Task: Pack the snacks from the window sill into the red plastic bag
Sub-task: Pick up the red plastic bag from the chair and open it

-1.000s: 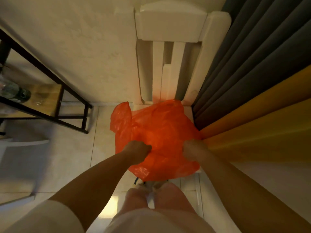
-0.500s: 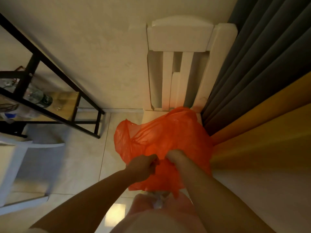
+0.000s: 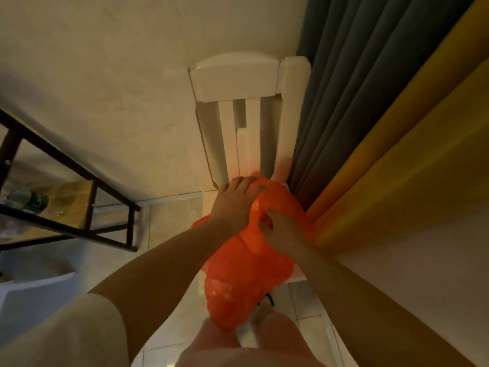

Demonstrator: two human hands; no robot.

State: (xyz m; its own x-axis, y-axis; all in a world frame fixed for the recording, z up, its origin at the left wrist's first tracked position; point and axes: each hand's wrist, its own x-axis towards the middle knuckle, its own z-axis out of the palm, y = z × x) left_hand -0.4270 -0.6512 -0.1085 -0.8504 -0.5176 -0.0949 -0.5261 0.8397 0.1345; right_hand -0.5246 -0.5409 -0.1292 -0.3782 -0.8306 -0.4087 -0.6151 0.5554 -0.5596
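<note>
Red plastic bag ×1 on white chair ×1 | left hand flat on it | right hand pinching it

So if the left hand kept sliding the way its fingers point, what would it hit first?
Probably the white chair: the left hand lies flat on the red bag, fingers aimed at the chair's back slats. Depth is hard to judge.

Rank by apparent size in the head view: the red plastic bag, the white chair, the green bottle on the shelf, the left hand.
1. white chair, though the bag hides part of it
2. red plastic bag, close to the chair in size, so their order is unsure
3. left hand
4. green bottle, farther off
</note>
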